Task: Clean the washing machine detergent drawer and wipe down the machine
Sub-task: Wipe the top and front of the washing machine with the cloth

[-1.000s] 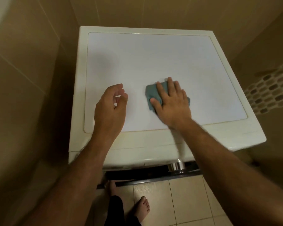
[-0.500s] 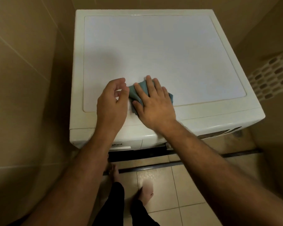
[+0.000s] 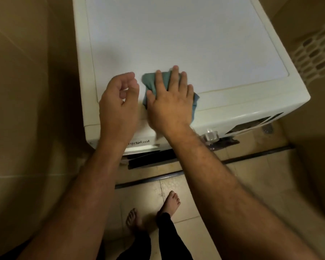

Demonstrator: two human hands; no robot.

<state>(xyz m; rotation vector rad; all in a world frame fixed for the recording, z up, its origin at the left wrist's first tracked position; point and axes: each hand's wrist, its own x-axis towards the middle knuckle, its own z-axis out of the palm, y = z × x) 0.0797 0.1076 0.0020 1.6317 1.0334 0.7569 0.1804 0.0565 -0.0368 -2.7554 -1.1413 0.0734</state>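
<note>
A white washing machine (image 3: 176, 34) fills the upper middle of the head view, seen from above. On its top near the front edge lies a teal cloth (image 3: 150, 81). My right hand (image 3: 171, 98) presses flat on the cloth with straight fingers. Just to the left, my left hand (image 3: 118, 102) hovers over the front left of the top, fingers loosely curled, holding nothing. Below the wrists the front panel shows a brand label (image 3: 139, 142) and a silver dial (image 3: 210, 136). The detergent drawer cannot be made out.
Beige tiled walls close in on the left (image 3: 26, 91) and right. A white perforated basket (image 3: 315, 53) stands at the right edge. My bare feet (image 3: 171, 201) stand on the tiled floor before a dark threshold strip (image 3: 251, 154).
My right hand slid the cloth left and toward the front edge, stopping beside my left hand. The camera moved nearer, so the machine's rear edge is out of frame.
</note>
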